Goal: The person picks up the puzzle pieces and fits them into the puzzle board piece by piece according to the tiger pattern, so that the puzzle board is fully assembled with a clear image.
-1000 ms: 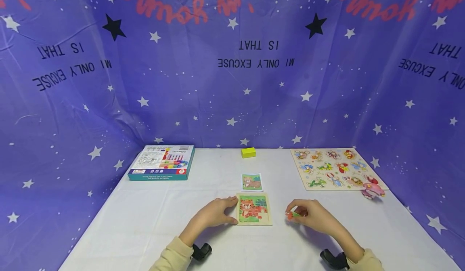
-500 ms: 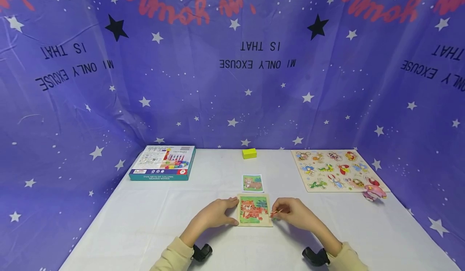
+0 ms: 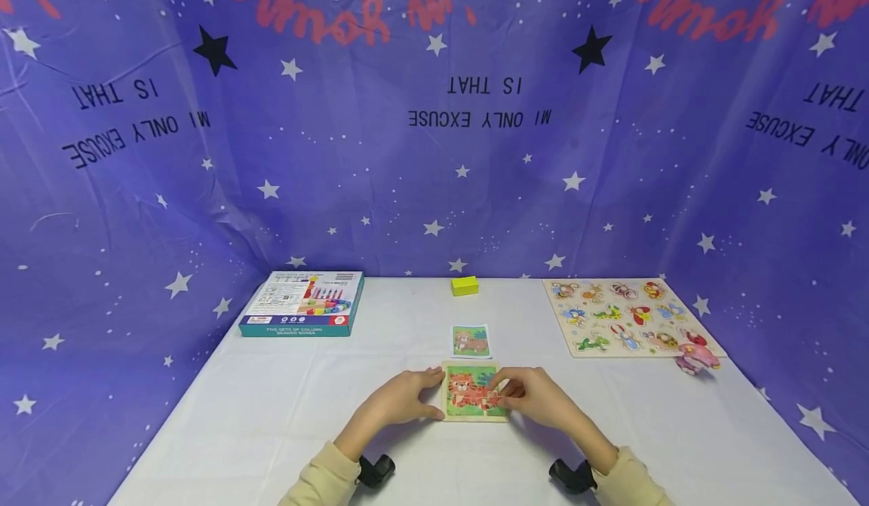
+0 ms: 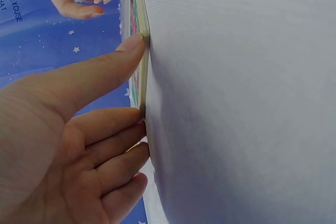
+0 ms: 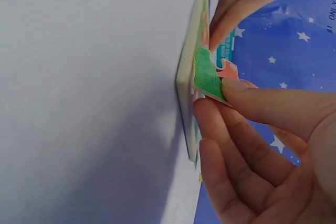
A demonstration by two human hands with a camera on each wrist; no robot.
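A wooden tiger jigsaw board (image 3: 468, 418) lies flat on the white table, its picture made of interlocking pieces. My left hand (image 3: 402, 398) touches the board's left edge with thumb and fairly straight fingers, seen closely in the left wrist view. Over the board's right side, my right hand (image 3: 541, 399) pinches a green and orange puzzle piece (image 5: 208, 74) between thumb and fingers. In the right wrist view this piece is tilted, its lower edge close to the board; whether it touches cannot be told. Just behind the board lies a small picture card (image 3: 470, 341) with a similar animal.
A flat toy box (image 3: 302, 306) stands at the back left. At the back centre sits a yellow block (image 3: 465, 286). An insect peg puzzle (image 3: 614, 317) lies at the back right, with a pink toy (image 3: 698, 357) at its near corner. A starry purple curtain (image 3: 380, 189) hangs behind.
My right hand has moved left with the puzzle piece, from beside the board to over its right side. The left hand has stayed at the board's left edge.
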